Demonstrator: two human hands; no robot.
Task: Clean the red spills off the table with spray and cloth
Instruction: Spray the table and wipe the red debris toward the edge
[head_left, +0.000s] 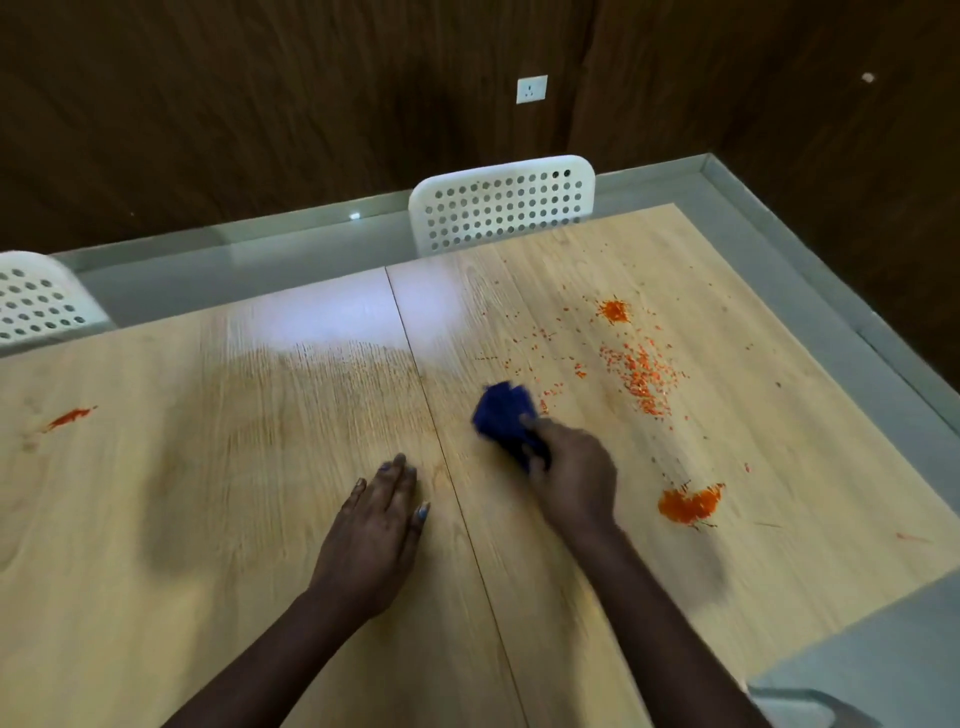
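Observation:
My right hand (576, 480) grips a bunched dark blue cloth (506, 413) and holds it against the light wooden table (208, 519), just right of the table's centre seam. My left hand (376, 540) rests flat on the table with fingers straight, left of the seam. Red spills lie to the right of the cloth: a thick red blob (688, 504) near my right hand, a band of scattered red specks (644, 374), and a small dense red patch (614, 310) farther back. A red streak (70, 417) marks the far left. No spray bottle is in view.
A white perforated chair (501, 205) stands at the table's far edge, another white chair (36, 301) at the far left. A damp sheen (322, 358) covers the table's middle. Grey floor and a dark wooden wall with a socket (531, 89) lie beyond.

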